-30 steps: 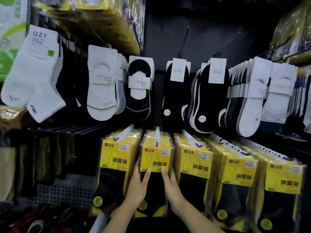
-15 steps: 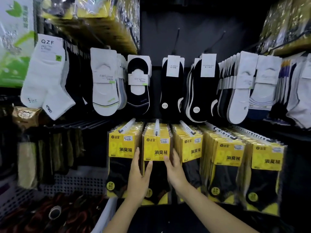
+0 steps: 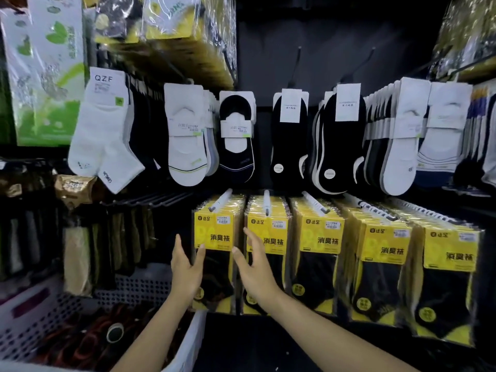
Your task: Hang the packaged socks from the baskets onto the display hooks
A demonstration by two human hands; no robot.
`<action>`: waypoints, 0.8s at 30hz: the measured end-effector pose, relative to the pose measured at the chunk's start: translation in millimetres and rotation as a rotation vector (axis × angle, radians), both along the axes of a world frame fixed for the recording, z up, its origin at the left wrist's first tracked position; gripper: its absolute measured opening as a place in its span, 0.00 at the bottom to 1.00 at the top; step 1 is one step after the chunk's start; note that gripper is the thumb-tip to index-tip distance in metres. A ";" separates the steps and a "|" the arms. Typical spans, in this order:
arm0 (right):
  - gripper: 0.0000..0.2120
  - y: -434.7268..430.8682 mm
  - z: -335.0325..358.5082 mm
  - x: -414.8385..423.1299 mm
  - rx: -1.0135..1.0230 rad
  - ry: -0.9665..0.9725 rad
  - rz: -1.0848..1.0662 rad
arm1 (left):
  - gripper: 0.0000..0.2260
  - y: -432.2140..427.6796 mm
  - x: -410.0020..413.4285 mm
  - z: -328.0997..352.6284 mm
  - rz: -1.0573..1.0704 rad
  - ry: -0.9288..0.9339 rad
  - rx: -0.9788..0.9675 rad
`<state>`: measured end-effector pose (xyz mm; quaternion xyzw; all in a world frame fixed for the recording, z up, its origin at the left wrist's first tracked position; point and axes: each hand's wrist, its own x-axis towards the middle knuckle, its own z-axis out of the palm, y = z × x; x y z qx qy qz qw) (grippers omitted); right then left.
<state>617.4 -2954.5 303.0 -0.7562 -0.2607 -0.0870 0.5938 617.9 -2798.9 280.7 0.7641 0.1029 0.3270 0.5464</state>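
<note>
Yellow-and-black packaged socks hang in several full rows on white display hooks (image 3: 266,203) across the lower rack; the second row's front pack (image 3: 267,234) faces me. My left hand (image 3: 186,269) is raised with straight fingers in front of the leftmost row (image 3: 214,229), holding nothing. My right hand (image 3: 255,269) is spread open just in front of the second row, apart from the packs as far as I can tell. A white perforated basket (image 3: 32,312) at lower left holds dark packaged socks.
Above hang white ankle socks (image 3: 104,130) and black and white no-show socks (image 3: 290,138) on upper hooks. Dark and olive socks (image 3: 120,237) hang at left beside bare black hooks (image 3: 150,198). Green-and-white boxes (image 3: 45,68) stand top left.
Both hands have come off the second row's pack and drawn back, fingers spread. The view has pulled back and shifted, showing more of the basket at lower left.
</note>
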 end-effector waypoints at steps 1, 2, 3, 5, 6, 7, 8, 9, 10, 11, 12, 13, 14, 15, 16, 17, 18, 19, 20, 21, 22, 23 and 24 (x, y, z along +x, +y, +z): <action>0.28 7.2 -1.8 3.1 0.013 0.069 0.032 | 0.34 3.1 2.6 -1.1 -0.030 0.013 -0.018; 0.29 13.9 -3.6 6.3 0.030 0.130 0.054 | 0.34 6.1 5.0 -2.3 -0.068 0.024 -0.034; 0.30 19.9 -5.5 9.7 0.044 0.173 0.068 | 0.33 8.3 7.2 -2.9 -0.112 0.031 -0.051; 0.31 30.5 -10.6 15.7 0.059 0.195 0.077 | 0.31 11.1 12.0 -4.8 -0.202 0.013 -0.072; 0.30 34.9 -12.9 18.4 0.064 0.186 0.072 | 0.30 11.8 14.2 -6.4 -0.232 -0.010 -0.060; 0.30 38.3 -14.4 21.3 0.067 0.177 0.061 | 0.29 12.0 16.1 -8.2 -0.246 -0.034 -0.039; 0.30 41.1 -15.3 24.5 0.070 0.170 0.049 | 0.28 12.1 17.2 -10.0 -0.247 -0.056 -0.022; 0.30 42.9 -15.8 27.9 0.077 0.169 0.042 | 0.28 12.5 18.1 -12.0 -0.242 -0.074 -0.012; 0.30 44.4 -16.9 31.3 0.088 0.174 0.042 | 0.28 13.7 19.0 -14.8 -0.236 -0.093 -0.003; 0.31 45.2 -18.5 34.3 0.103 0.192 0.044 | 0.28 15.1 19.7 -18.3 -0.234 -0.106 0.001; 0.31 45.8 -21.8 37.0 0.117 0.222 0.046 | 0.29 17.0 20.5 -22.5 -0.236 -0.106 -0.013; 0.32 46.6 -26.3 38.3 0.125 0.258 0.047 | 0.30 19.3 21.5 -27.7 -0.239 -0.090 -0.050; 0.32 47.6 -32.3 39.1 0.124 0.290 0.046 | 0.30 21.3 23.6 -34.0 -0.242 -0.064 -0.098; 0.32 48.7 -39.5 39.0 0.115 0.314 0.039 | 0.30 22.6 25.7 -41.6 -0.236 -0.025 -0.137; 0.32 49.8 -47.5 39.1 0.105 0.330 0.030 | 0.30 22.8 27.2 -49.7 -0.225 0.017 -0.158; 0.32 50.6 -55.7 38.2 0.100 0.344 0.021 | 0.29 22.5 28.8 -58.1 -0.219 0.052 -0.168; 0.33 51.2 -64.9 37.7 0.101 0.359 0.017 | 0.26 21.8 30.3 -66.4 -0.225 0.068 -0.176; 0.33 51.6 -74.5 36.8 0.094 0.376 0.011 | 0.24 20.8 32.1 -73.1 -0.230 0.080 -0.181; 0.33 52.0 -83.9 35.3 0.067 0.388 -0.002 | 0.23 19.8 33.1 -78.0 -0.234 0.092 -0.185; 0.32 52.3 -92.3 34.2 0.033 0.395 -0.024 | 0.22 19.4 34.6 -81.2 -0.235 0.103 -0.190; 0.32 52.6 -99.8 34.0 0.010 0.399 -0.046 | 0.22 19.3 36.4 -83.0 -0.239 0.107 -0.195; 0.30 52.9 -104.9 34.4 -0.001 0.406 -0.066 | 0.21 19.9 38.8 -84.1 -0.236 0.113 -0.198; 0.29 53.6 -108.4 36.3 -0.004 0.416 -0.082 | 0.21 20.4 40.9 -83.4 -0.231 0.117 -0.209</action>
